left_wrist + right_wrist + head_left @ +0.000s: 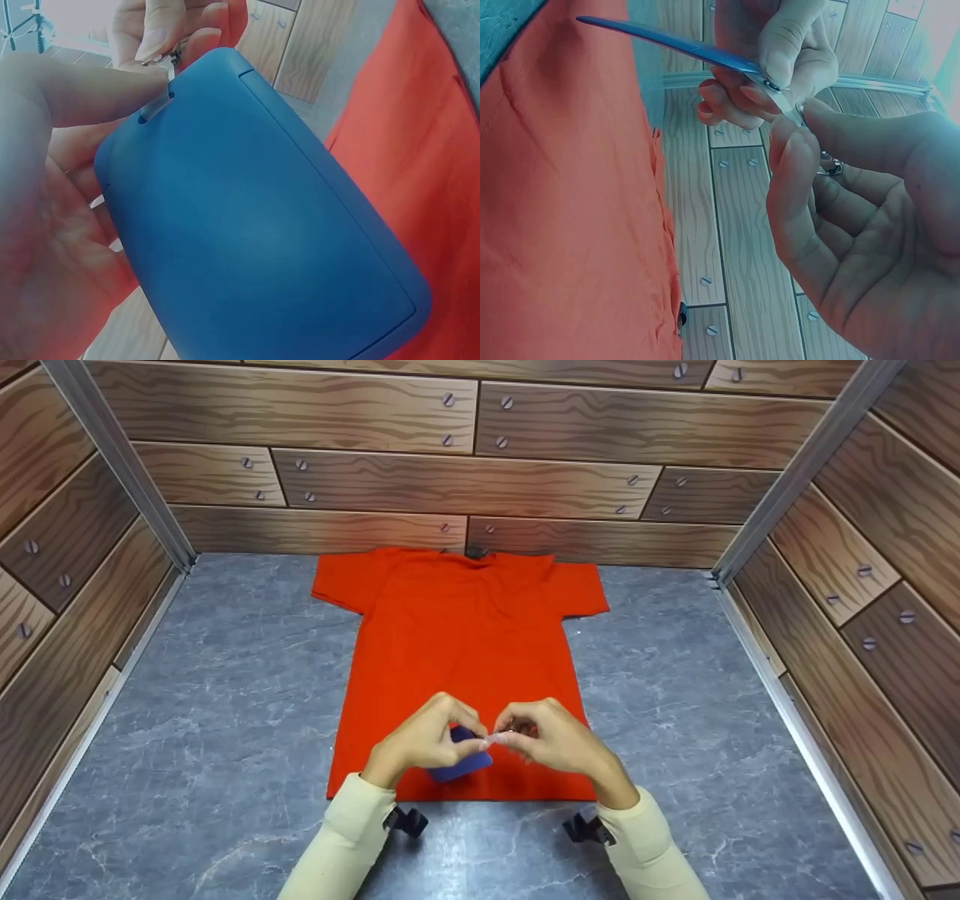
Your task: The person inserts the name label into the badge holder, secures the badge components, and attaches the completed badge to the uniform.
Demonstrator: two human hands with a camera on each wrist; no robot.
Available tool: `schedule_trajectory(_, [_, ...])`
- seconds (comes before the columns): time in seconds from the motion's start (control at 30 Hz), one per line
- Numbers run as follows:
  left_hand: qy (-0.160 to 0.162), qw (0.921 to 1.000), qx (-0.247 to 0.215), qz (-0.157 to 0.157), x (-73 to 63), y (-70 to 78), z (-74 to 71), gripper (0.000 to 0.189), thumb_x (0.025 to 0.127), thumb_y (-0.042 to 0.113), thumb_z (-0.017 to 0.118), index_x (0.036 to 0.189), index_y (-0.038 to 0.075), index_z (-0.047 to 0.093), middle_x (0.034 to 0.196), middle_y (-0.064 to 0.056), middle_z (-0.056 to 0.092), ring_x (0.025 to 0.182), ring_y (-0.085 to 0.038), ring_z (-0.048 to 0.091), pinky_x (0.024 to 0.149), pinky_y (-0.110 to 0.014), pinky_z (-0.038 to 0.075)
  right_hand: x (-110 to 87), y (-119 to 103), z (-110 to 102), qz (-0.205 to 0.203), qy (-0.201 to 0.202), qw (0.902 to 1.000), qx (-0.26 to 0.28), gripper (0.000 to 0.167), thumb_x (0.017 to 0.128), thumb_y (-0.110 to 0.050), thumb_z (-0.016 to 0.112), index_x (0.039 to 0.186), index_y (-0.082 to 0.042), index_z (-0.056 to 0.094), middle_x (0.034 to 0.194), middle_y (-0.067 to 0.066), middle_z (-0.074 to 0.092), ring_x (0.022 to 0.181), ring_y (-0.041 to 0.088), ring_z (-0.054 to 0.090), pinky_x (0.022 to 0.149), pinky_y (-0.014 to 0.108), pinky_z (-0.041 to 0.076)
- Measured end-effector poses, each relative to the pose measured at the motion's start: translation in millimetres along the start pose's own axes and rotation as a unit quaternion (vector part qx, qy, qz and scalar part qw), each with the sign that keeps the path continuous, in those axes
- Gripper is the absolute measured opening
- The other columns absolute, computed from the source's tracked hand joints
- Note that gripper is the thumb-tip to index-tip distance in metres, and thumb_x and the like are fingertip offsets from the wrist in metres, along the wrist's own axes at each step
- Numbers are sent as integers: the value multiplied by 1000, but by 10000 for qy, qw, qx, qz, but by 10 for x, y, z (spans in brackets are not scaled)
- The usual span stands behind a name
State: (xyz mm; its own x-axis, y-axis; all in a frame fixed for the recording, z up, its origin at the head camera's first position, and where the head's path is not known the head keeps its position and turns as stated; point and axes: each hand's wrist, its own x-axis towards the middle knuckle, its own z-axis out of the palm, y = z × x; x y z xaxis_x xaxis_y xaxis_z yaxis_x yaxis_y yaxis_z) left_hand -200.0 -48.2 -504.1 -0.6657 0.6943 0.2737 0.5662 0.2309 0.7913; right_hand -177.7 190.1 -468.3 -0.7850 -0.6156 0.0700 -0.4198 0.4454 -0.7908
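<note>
A blue badge holder (262, 202) hangs below my left hand (431, 739), whose thumb and finger pinch it at the slotted end. Through the slot runs a clear plastic strap (155, 106). My right hand (551, 736) pinches this strap close to its metal clip (829, 166), fingertips almost meeting those of the left. In the right wrist view the holder (679, 45) is seen edge-on. Both hands are above the lower part of a red T-shirt (465, 660), which lies spread flat. Fingers partly cover the clip.
The shirt lies on a grey marbled surface (240, 697), its collar close to the back wood-patterned wall (375, 480). Similar panels stand at left and right, with metal strips (810, 735) along their bases. A small dark item (476, 553) sits at the collar.
</note>
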Motion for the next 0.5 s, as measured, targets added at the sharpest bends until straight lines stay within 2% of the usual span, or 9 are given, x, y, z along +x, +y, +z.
schedule_trajectory(0.2, [24,9999,38,116,-2,3,-2,11,90,10,73,90,9,84,73,-2,72,58,-3,50,51,-17,33,0,-7,6,2,-16,10000,29,6,97,-17,72,99,-11,73,76,9,70,55,2,53,54,20,51])
schedule_trajectory(0.5, [46,9999,48,137,-6,5,-7,11,89,10,72,87,10,84,72,0,71,59,-4,51,51,-17,35,-5,-26,11,-7,-3,10000,-21,6,97,-17,73,100,-12,74,75,7,70,55,2,54,54,21,53])
